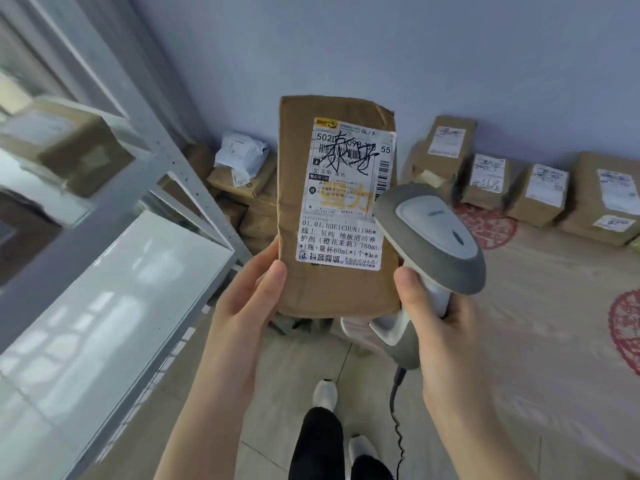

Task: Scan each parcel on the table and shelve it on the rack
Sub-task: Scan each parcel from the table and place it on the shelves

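Observation:
My left hand (247, 292) holds a tall brown cardboard parcel (294, 188) upright by its lower left edge, thumb on the front. Its white shipping label (346, 195), with barcode and black scribble, faces me. My right hand (440, 323) grips a grey and white barcode scanner (436, 237) by the handle. The scanner head sits just right of the label, overlapping the parcel's right edge. A coiled cable (398, 420) hangs from the handle. A grey metal rack (114, 188) with white shelves stands at my left, with one brown box (69, 147) on an upper shelf.
Several labelled brown parcels (540, 188) line the wall on a table with a beige cloth (540, 306) at the right. More boxes and a white poly bag (239, 154) are piled in the corner behind the held parcel. My legs and shoes (325, 393) show on the tiled floor below.

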